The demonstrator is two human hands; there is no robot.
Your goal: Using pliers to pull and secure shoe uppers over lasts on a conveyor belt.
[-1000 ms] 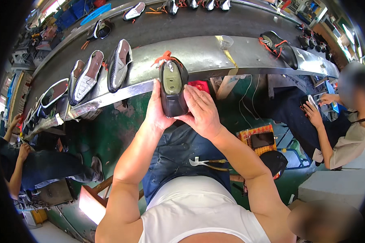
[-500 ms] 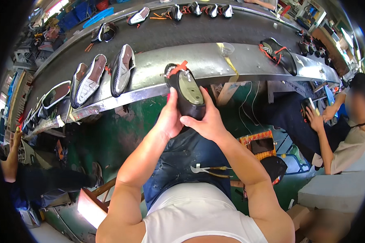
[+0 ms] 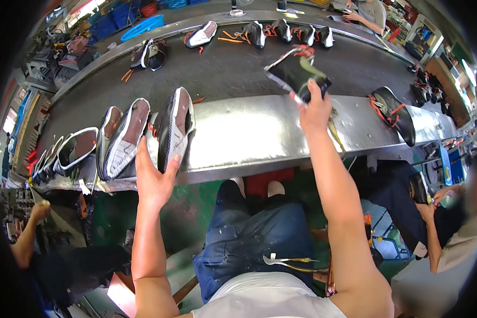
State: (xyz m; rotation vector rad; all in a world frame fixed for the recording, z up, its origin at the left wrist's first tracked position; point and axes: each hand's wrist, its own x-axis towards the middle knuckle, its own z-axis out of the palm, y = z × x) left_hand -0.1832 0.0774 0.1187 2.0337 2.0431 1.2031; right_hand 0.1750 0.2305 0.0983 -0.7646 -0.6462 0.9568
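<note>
My right hand stretches over the far side of the metal ledge and grips a black shoe. That shoe has white edging, red lacing and a green piece, and motion blurs it. My left hand is at the near end of a grey-and-black shoe with a brown underside. Its fingers and thumb are spread on either side of that end; whether they touch it I cannot tell. Left of it stand more grey shoes. A pair of pincers lies across my lap.
The metal ledge borders a dark belt carrying several shoes at the far side. A black shoe with red laces rests on the ledge at right. Co-workers sit at right, left and across the belt.
Both hands held the black shoe over my lap before. My left hand has let go and moved left to the grey shoe; my right has carried the black shoe forward and right.
</note>
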